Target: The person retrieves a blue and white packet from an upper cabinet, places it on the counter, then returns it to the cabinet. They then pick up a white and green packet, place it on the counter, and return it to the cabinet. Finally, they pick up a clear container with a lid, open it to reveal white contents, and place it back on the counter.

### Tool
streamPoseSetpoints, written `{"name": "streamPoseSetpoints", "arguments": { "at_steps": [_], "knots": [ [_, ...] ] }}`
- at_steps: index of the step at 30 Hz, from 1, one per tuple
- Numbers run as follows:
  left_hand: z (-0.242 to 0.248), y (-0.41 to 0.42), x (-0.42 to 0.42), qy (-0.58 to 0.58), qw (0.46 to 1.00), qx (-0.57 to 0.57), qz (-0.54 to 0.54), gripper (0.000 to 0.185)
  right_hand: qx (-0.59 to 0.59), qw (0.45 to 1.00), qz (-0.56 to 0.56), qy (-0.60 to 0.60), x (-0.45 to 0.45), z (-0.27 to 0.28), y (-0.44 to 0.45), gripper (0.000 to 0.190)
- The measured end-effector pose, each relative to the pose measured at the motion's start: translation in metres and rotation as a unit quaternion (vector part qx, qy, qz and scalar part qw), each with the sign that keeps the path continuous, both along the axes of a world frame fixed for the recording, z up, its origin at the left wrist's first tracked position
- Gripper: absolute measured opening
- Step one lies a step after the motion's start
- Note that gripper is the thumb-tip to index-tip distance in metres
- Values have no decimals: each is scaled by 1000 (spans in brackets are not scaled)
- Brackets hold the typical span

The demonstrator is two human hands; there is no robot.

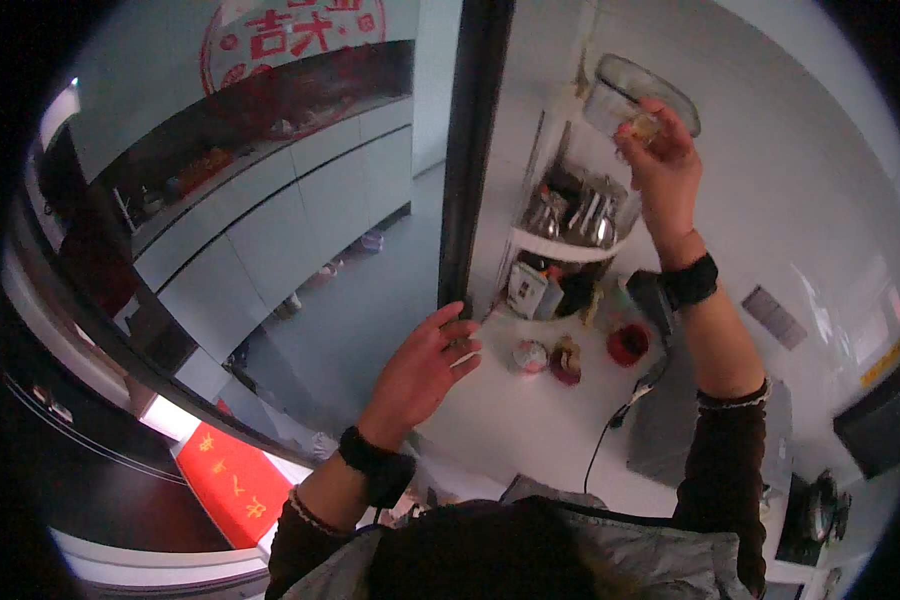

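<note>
My right hand is raised at the upper right, fingers closed around a small yellowish item too blurred to name. Just behind those fingers is a clear, rounded rectangular container against the pale wall. My left hand is near the middle, above the left edge of the white counter, with its fingers apart and nothing in it. To its right on the counter are a round pinkish-white item, a small brown-and-red item and a red round container.
A two-tier corner rack holds metal utensils above and boxes below. A dark door frame rises left of it. A black cable runs over the counter beside a grey appliance. Low cabinets line the room at left.
</note>
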State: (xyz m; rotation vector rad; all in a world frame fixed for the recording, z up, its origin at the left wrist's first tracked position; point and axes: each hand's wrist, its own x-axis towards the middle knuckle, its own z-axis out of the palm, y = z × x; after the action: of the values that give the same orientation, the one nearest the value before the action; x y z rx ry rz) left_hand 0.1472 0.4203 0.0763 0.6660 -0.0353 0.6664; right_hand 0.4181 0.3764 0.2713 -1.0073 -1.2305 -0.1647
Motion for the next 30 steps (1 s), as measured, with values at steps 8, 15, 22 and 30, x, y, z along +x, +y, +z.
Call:
{"name": "streamPoseSetpoints", "arguments": {
  "at_steps": [8, 15, 22, 30],
  "knots": [
    [13, -46, 31, -10, 982, -78, -173, 73, -101, 984, 97, 111, -116, -125, -106, 38],
    [-28, -82, 38, -14, 952, -176, -252, 82, -186, 975, 113, 38, -155, -203, -180, 29],
    [-57, -106, 55, 84, 889, -214, -396, 95, -185, 980, 66, 25, -168, -226, -215, 28],
    [-63, -152, 101, 80, 835, -240, -488, 93, -183, 982, -36, 25, -154, -230, -260, 27]
  ]
}}
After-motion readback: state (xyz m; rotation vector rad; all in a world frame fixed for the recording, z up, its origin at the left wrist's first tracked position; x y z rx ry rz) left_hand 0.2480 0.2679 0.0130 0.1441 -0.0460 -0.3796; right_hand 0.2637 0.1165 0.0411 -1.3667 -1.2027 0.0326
